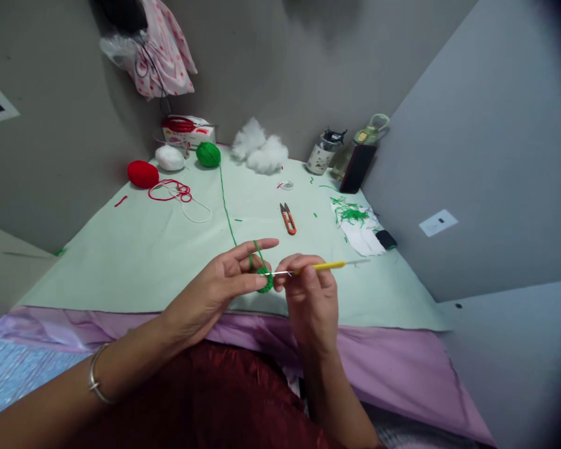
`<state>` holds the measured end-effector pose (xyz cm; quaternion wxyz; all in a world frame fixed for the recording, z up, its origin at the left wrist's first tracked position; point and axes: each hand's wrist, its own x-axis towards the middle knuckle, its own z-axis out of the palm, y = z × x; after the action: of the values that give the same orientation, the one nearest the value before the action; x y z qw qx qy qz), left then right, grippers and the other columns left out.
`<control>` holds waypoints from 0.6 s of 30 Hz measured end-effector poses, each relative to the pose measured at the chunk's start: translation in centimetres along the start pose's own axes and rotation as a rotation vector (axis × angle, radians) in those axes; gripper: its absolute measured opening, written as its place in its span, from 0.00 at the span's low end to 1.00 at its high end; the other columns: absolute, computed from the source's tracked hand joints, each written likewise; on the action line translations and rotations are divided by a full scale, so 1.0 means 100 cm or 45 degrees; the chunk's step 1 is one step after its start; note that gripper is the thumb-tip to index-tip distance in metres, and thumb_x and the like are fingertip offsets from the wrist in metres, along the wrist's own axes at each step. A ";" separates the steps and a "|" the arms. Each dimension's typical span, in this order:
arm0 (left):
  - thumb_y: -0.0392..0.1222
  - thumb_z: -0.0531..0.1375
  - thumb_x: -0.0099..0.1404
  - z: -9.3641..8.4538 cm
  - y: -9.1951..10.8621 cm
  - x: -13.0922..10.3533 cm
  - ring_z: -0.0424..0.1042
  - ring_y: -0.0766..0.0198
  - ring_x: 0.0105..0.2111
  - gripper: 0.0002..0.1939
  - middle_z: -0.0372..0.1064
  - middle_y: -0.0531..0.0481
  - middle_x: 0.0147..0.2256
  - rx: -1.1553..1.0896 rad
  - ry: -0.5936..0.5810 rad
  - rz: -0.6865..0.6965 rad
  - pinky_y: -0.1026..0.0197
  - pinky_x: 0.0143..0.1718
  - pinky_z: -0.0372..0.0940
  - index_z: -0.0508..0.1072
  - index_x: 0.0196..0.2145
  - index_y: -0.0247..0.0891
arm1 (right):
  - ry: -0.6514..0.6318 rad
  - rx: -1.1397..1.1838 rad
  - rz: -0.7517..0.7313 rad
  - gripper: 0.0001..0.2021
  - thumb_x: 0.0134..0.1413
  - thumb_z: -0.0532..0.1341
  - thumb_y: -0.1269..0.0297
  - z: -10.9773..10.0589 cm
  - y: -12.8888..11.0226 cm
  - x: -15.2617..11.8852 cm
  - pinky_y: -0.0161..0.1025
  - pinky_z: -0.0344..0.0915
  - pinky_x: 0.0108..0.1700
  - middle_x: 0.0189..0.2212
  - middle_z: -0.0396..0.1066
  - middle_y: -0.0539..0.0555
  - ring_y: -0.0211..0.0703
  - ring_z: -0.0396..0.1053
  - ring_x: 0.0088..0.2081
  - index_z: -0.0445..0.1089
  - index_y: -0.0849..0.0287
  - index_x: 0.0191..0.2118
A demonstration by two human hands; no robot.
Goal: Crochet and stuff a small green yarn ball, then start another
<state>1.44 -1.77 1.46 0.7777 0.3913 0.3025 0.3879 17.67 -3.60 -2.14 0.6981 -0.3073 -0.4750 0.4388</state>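
Note:
A small round piece of green crochet (pixel 264 282) is pinched between the thumb and fingers of my left hand (pixel 222 277). Green yarn (pixel 226 209) runs from a green ball (pixel 208 154) to this hand and passes over its raised index finger. My right hand (pixel 312 299) grips a crochet hook (pixel 328 265) by its yellow handle. The hook's metal tip points left and meets the top edge of the green piece; whether it sits inside a stitch is too small to tell.
Orange snips (pixel 288 219) lie beyond my hands. Red (pixel 143 174) and white (pixel 169 158) yarn balls sit at the back left, white stuffing (pixel 266 154) at the back. On the right are green scraps on white paper (pixel 362 240), a phone (pixel 358 169) and a jar (pixel 321 156).

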 end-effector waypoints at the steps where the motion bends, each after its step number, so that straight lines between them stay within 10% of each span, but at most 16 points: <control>1: 0.38 0.70 0.62 0.000 -0.002 0.000 0.71 0.63 0.43 0.28 0.76 0.51 0.40 0.049 0.015 0.035 0.60 0.52 0.61 0.74 0.60 0.44 | 0.010 -0.080 -0.053 0.08 0.67 0.62 0.60 0.001 0.001 -0.002 0.38 0.72 0.33 0.34 0.77 0.52 0.39 0.72 0.31 0.77 0.54 0.38; 18: 0.40 0.70 0.63 -0.004 0.007 -0.003 0.69 0.63 0.37 0.22 0.70 0.53 0.35 0.376 0.118 0.234 0.59 0.47 0.64 0.78 0.55 0.43 | -0.027 -0.032 -0.068 0.09 0.72 0.57 0.63 -0.002 -0.008 -0.002 0.39 0.73 0.36 0.35 0.81 0.51 0.37 0.75 0.31 0.74 0.54 0.41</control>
<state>0.76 -1.58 1.93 0.6582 0.5091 0.3548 0.4263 18.06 -4.08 -1.63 0.7005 -0.2987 -0.4961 0.4172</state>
